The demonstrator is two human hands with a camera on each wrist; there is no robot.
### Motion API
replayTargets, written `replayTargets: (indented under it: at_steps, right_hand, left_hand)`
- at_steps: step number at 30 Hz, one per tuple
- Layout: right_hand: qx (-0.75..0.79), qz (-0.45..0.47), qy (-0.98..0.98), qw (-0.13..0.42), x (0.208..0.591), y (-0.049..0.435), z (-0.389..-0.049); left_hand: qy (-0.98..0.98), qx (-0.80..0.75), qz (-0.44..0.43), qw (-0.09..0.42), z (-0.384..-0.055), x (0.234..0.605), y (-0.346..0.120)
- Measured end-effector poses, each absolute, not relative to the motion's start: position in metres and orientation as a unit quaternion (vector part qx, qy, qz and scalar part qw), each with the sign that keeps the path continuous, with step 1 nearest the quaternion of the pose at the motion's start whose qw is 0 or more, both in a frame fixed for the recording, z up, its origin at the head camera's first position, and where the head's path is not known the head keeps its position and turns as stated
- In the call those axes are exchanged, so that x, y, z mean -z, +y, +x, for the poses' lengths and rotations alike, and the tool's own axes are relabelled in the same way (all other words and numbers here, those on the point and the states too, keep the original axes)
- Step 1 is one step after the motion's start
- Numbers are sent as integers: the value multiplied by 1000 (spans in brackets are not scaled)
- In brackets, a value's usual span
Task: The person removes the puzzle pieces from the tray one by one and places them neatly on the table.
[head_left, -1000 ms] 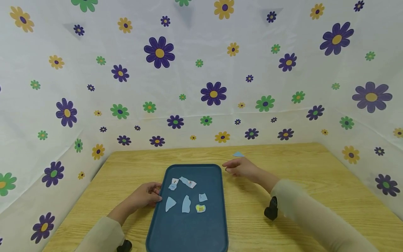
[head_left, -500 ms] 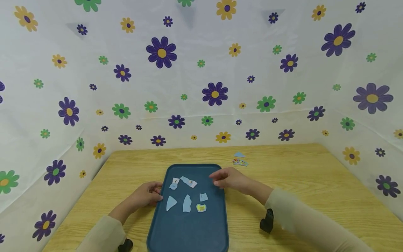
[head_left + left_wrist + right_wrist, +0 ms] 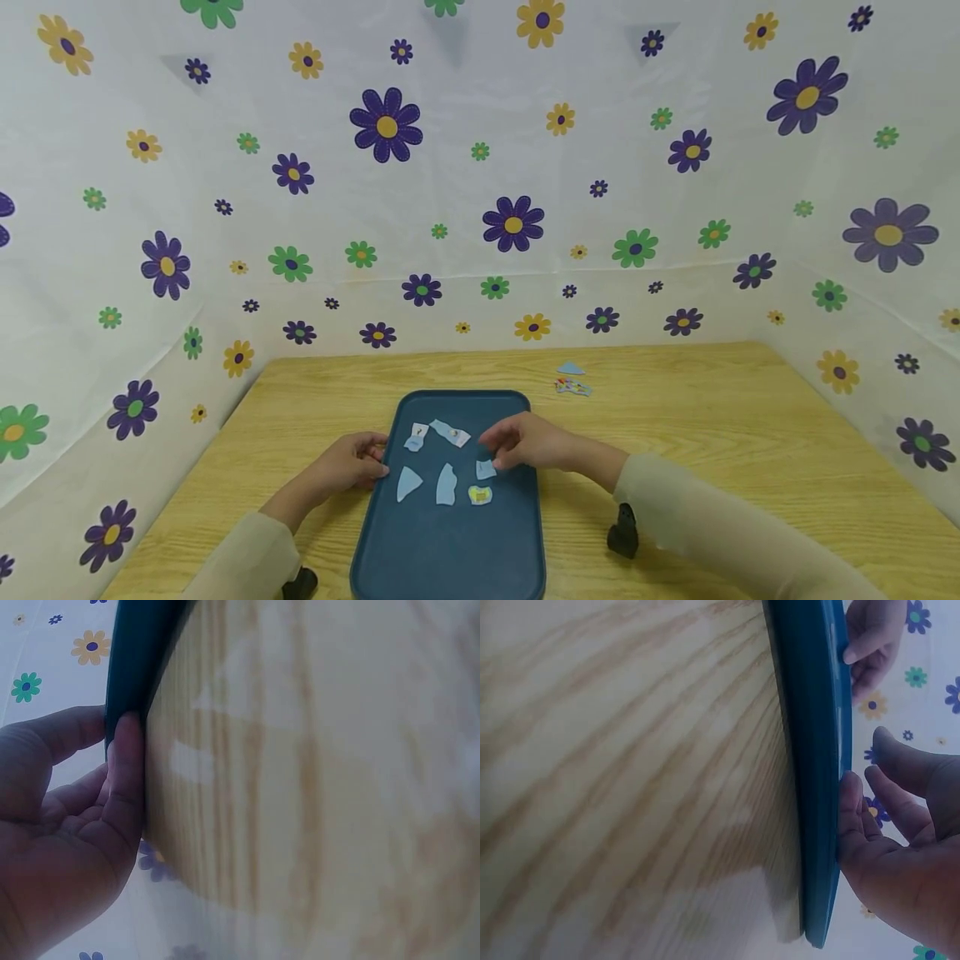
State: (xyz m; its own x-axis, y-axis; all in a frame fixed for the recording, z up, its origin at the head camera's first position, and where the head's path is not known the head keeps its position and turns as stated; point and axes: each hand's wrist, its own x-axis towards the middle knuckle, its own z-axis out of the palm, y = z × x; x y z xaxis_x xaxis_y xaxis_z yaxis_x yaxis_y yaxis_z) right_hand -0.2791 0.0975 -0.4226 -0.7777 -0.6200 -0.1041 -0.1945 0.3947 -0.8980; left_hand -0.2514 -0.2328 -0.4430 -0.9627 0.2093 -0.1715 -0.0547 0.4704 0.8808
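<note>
A dark blue tray (image 3: 450,550) lies on the table with several flat, irregular light-blue pieces on it. My left hand (image 3: 354,463) pinches the tray's left rim; in the left wrist view the thumb and fingers lie on either side of the edge. Over the tray's right side hovers my right hand (image 3: 528,442), its thumb and index finger apart and nothing visible between them. Nearest to it is a small squarish blue piece (image 3: 485,470). Just below lies a yellow-printed piece (image 3: 480,495). A long piece (image 3: 450,433), a triangular piece (image 3: 408,483) and a curved piece (image 3: 446,485) lie farther left.
On the wooden table (image 3: 660,400) beyond the tray's far right corner lie a colourful printed piece (image 3: 573,387) and a blue triangular piece (image 3: 570,367). A flower-patterned white sheet (image 3: 450,192) encloses the back and sides.
My right hand has moved left and nearer from beside the tray to above its right side, uncovering the colourful piece on the table. The left hand stays at the rim.
</note>
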Motion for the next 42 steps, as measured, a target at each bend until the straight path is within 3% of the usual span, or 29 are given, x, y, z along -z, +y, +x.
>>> replayTargets:
  at_steps: [22,42]
  right_hand:
    - [355,-327,856,188,428,85,-280]
    - [357,-333,852,188,428,83,-284]
  left_hand:
    - [840,-521,69,136,-251,444,-233]
    - [838,-525,70,134,-254,446,-235]
